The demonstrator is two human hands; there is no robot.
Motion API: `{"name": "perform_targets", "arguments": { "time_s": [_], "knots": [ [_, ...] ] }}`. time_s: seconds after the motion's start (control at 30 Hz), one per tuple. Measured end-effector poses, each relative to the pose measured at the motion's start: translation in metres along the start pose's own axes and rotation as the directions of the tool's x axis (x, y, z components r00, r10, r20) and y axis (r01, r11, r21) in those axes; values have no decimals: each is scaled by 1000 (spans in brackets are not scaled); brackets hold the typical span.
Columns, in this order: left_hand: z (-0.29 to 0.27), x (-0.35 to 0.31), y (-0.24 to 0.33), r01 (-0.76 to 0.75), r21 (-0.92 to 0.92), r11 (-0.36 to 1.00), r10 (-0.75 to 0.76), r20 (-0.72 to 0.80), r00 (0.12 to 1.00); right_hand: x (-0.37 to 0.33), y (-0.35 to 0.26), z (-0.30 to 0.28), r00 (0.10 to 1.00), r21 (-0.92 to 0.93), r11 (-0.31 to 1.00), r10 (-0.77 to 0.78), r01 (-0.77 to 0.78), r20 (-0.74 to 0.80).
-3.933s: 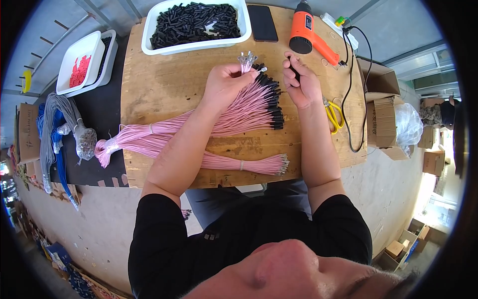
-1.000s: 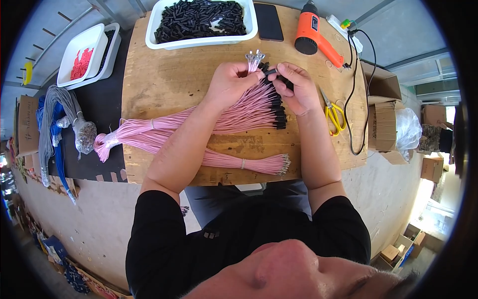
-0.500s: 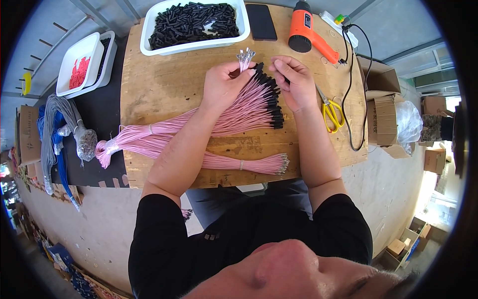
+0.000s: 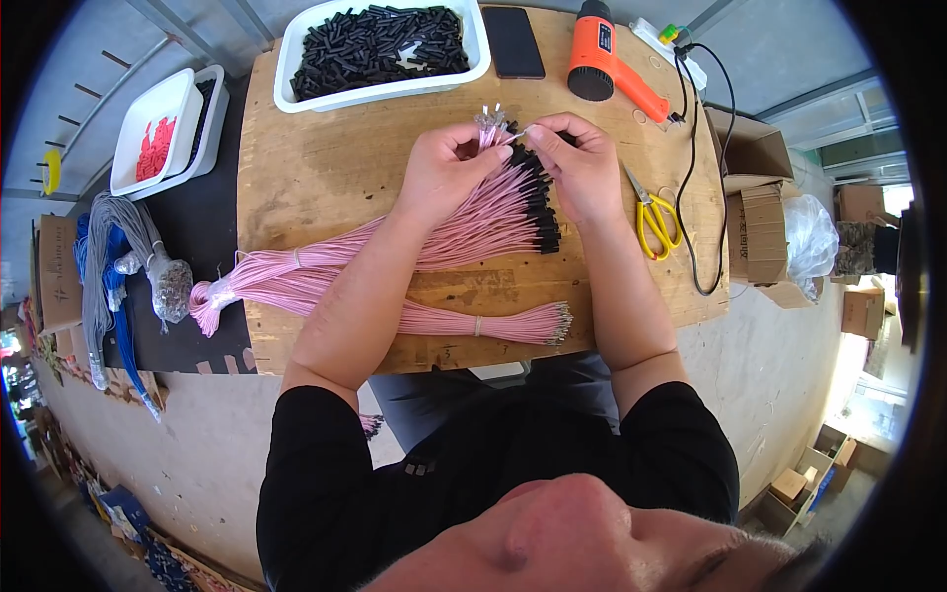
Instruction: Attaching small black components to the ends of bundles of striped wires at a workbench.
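My left hand (image 4: pixel 444 173) is closed around the upper strands of a bundle of pink wires (image 4: pixel 473 222), with bare metal terminals (image 4: pixel 490 120) poking up above the fingers. One thin pink wire runs across to my right hand (image 4: pixel 584 178), which pinches its end between thumb and forefinger. Whether a black sleeve is also in those fingers is hidden. Many wires of this bundle carry black sleeves (image 4: pixel 546 212) on their ends, fanned out below my right hand. Nearer me lies a second pink bundle (image 4: pixel 493 324), its metal ends bare.
A white tub (image 4: pixel 286 87) of black sleeves stands at the back, beside a dark phone (image 4: pixel 514 44). An orange heat gun (image 4: pixel 610 67), a power strip (image 4: pixel 671 51) with black cord and yellow-handled scissors (image 4: pixel 656 222) are to the right. Left are red pieces (image 4: pixel 156 148) and grey wires (image 4: pixel 104 247).
My right hand has moved slightly left, closer to my left hand. A single pink wire now spans to its fingertips. The black sleeve seen in its fingers earlier no longer shows.
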State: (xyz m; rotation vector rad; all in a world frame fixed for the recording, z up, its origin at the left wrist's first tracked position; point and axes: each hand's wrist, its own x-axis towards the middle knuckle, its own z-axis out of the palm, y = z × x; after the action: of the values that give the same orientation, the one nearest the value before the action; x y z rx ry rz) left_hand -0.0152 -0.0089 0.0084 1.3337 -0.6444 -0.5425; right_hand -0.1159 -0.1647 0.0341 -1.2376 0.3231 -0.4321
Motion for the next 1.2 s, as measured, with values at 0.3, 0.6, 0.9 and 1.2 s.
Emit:
{"name": "perform_targets", "arguments": {
  "time_s": [0.3,0.6,0.9,1.2],
  "knots": [
    [-1,0,7,132,-79,988,-134,-24,991,22,-3,-35,955,592,751,267,-292,132],
    [-2,2,4,106,-141,984,-108,-10,994,34,17,-63,950,796,546,292,-263,113],
    [-6,3,2,130,-202,971,-130,13,991,11,-4,-21,979,290,935,187,-202,80],
    [-6,3,2,152,-266,952,-153,16,988,6,-2,-11,992,97,991,86,-95,97]
  ]
}}
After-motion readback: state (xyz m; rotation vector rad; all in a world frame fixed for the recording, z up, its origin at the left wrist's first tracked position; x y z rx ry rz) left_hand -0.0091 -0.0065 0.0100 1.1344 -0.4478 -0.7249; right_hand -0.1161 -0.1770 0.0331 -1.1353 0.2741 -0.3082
